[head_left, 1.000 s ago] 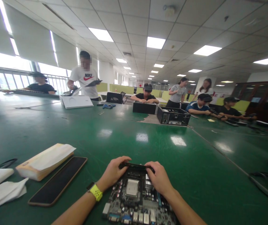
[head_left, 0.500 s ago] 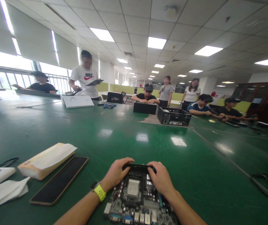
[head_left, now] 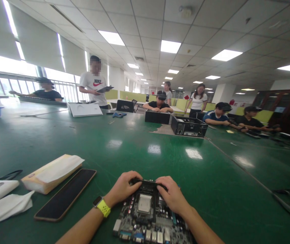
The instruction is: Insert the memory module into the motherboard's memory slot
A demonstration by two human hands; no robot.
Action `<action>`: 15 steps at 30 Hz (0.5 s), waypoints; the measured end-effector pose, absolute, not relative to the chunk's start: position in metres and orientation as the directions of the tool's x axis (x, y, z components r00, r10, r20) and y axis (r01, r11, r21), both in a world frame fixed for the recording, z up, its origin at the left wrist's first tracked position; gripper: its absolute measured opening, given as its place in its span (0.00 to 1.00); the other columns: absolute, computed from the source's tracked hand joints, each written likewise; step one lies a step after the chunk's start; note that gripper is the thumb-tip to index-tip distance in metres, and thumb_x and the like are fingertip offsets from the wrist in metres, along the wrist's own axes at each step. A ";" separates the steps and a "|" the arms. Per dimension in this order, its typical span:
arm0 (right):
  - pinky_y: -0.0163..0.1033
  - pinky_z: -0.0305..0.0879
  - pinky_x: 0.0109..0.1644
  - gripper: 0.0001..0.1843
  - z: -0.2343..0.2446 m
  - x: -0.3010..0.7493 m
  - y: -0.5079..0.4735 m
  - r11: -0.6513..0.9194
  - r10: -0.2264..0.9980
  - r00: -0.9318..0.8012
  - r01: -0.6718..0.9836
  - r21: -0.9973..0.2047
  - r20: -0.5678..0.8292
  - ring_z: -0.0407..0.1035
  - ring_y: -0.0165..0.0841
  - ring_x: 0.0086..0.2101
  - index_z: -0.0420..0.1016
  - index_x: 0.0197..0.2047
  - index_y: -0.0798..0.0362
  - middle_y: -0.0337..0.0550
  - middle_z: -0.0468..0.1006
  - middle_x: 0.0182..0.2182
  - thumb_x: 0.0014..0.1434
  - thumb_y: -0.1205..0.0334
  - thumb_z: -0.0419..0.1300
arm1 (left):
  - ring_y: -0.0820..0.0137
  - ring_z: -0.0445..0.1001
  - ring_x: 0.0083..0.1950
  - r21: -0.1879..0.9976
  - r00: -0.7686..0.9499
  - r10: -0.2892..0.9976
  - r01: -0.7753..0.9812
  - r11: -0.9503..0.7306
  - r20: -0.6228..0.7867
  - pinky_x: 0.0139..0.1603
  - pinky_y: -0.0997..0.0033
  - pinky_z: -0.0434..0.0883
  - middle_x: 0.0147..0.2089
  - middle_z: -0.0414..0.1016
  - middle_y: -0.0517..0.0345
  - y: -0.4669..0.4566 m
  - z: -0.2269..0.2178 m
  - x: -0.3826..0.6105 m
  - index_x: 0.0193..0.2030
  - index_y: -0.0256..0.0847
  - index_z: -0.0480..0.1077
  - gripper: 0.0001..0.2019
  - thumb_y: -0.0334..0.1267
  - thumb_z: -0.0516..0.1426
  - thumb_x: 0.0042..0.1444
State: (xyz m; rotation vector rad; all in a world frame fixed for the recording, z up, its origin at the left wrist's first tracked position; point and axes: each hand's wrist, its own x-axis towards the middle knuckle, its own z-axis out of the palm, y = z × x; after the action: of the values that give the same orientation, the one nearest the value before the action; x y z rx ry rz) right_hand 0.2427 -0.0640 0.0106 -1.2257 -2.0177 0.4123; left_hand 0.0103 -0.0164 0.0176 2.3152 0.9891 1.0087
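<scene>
Green glossy worktop, one dark rectangular motherboard on it at centre front, carrying one silver square processor. One thin black strip at the board's far edge. Two hands on it: left hand and right hand each clamp one end, grip pinched thumb to fingers. Left, well apart: one flat black phone, one yellow-and-white tissue pack. Far across: two black boxy cases. Open room: board to cases, plus right of the right forearm.
</scene>
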 end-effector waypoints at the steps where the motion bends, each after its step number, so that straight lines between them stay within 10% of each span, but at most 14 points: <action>1: 0.40 0.59 0.51 0.10 0.011 0.242 -0.064 0.493 0.865 -0.290 0.643 -0.587 0.408 0.66 0.35 0.44 0.76 0.41 0.50 0.41 0.77 0.41 0.61 0.65 0.53 | 0.67 0.75 0.41 0.609 0.495 0.738 0.430 -0.666 0.458 0.46 0.70 0.70 0.38 0.78 0.56 -0.016 0.018 0.009 0.34 0.40 0.74 0.05 0.34 0.57 0.54; 15: 0.39 0.61 0.47 0.10 0.015 0.242 -0.066 0.410 0.897 -0.167 0.657 -0.632 0.408 0.68 0.34 0.40 0.77 0.36 0.51 0.41 0.79 0.36 0.56 0.67 0.54 | 0.67 0.73 0.44 0.473 0.551 0.680 0.489 -0.733 0.483 0.48 0.68 0.69 0.41 0.78 0.56 -0.011 0.016 0.002 0.32 0.43 0.75 0.05 0.33 0.57 0.55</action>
State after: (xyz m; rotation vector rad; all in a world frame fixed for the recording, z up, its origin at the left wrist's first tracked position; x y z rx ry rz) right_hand 0.2417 -0.0656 0.0146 -1.3261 -1.9069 0.4008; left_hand 0.0023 -0.0107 0.0159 2.5063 0.9702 0.9620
